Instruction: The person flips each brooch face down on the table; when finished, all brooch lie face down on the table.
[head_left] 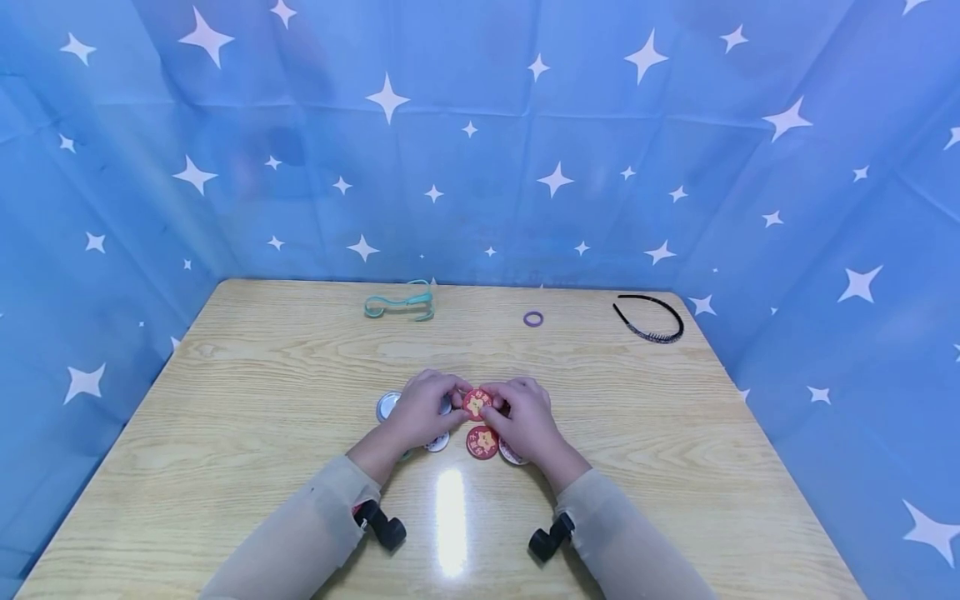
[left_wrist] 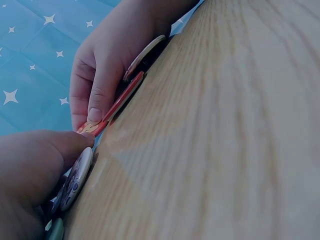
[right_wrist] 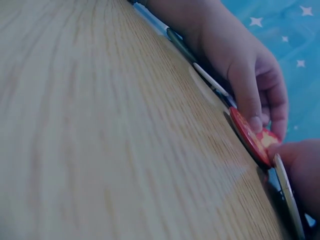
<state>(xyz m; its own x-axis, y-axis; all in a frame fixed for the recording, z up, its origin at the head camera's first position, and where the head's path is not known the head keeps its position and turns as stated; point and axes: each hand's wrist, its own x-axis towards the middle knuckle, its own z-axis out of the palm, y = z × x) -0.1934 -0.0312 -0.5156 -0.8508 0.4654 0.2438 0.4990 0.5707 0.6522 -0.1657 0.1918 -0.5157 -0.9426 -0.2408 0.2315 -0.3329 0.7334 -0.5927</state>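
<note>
A round red badge (head_left: 477, 404) with a yellow star-shaped picture lies between my two hands in the head view. My left hand (head_left: 426, 410) pinches its left edge with thumb and forefinger. On the opposite edge, my right hand (head_left: 527, 417) grips it, the thumb on its face. Just below is a second red badge (head_left: 482, 442), flat on the table. White-edged badges (head_left: 512, 452) lie partly under my right hand. Beside and under my left hand are a silvery-blue badge (head_left: 387, 405), a white patterned badge (left_wrist: 77, 177) and a green-edged one (left_wrist: 56, 230), partly hidden.
Toward the back of the wooden table (head_left: 285, 358) lie a turquoise curved band-like object (head_left: 408, 302), a small purple ring (head_left: 533, 318) and a black headband (head_left: 660, 337). A blue star-patterned curtain (head_left: 480, 142) hangs behind and along the sides.
</note>
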